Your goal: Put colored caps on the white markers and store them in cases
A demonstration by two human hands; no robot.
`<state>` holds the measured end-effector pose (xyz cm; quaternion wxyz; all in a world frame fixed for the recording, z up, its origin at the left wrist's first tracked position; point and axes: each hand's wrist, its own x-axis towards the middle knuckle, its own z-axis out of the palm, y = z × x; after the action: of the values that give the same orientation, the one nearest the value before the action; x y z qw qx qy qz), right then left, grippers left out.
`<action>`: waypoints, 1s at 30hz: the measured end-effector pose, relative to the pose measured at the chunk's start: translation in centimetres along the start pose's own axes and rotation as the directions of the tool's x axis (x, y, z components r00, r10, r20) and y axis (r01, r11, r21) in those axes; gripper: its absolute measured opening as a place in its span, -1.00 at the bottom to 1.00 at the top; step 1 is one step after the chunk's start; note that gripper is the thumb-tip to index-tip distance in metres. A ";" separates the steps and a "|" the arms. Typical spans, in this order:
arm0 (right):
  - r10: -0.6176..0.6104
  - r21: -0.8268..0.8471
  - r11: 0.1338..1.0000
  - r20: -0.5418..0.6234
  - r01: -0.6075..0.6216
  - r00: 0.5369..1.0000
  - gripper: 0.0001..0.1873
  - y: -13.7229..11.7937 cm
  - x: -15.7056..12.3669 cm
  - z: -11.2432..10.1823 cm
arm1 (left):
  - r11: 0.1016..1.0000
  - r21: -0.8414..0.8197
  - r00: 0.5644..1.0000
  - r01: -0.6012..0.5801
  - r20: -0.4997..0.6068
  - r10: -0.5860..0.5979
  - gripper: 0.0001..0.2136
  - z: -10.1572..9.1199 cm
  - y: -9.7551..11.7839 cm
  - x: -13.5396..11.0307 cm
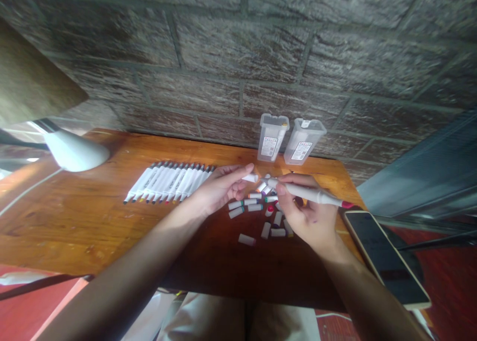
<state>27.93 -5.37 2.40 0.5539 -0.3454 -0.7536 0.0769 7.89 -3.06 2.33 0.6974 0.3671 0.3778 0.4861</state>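
Observation:
My right hand (307, 214) grips a white marker (316, 195) with a pink end, held level above the table. My left hand (221, 186) pinches a small white marker cap (251, 178) just left of the marker's free end. Beneath both hands lie several loose white caps (261, 212) with coloured ends, scattered on the wooden table (85, 222). A neat row of white markers (167, 182) lies to the left of my left hand.
Two clear plastic marker boxes (272, 137) (303, 141) stand at the back by the brick wall. A phone (387, 256) lies face up at the table's right edge. A white lamp (76, 150) sits at the back left.

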 end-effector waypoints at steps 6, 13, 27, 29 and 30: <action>-0.024 -0.097 0.995 0.089 0.033 0.996 -0.91 -0.4 0.5 0.1 | 0.997 0.079 0.999 -0.025 0.033 0.023 -0.69 0.1 -0.4 0.1; -0.080 -0.303 0.952 -0.104 0.045 0.991 -0.86 0.7 1.3 -1.2 | 0.996 -0.004 0.996 -0.084 0.004 0.084 -0.66 0.3 0.0 -0.2; 0.041 -0.170 0.984 -0.116 -0.061 0.992 -0.88 0.5 1.0 -0.8 | 0.998 -0.010 0.993 -0.070 0.092 0.070 -0.64 0.5 0.2 -0.4; 0.094 -0.103 0.989 -0.122 -0.106 0.988 -0.86 0.6 0.9 -0.8 | 0.997 -0.026 0.992 -0.067 0.105 0.069 -0.66 0.4 0.2 -0.4; 0.125 -0.069 0.989 -0.126 -0.134 0.984 -0.85 0.7 0.9 -0.7 | 0.997 -0.033 0.991 -0.067 0.111 0.070 -0.67 0.4 0.2 -0.4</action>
<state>28.73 -4.54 3.04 0.5790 -0.4188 -0.6968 0.0626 8.04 -3.43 2.74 0.7056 0.3962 0.3181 0.4940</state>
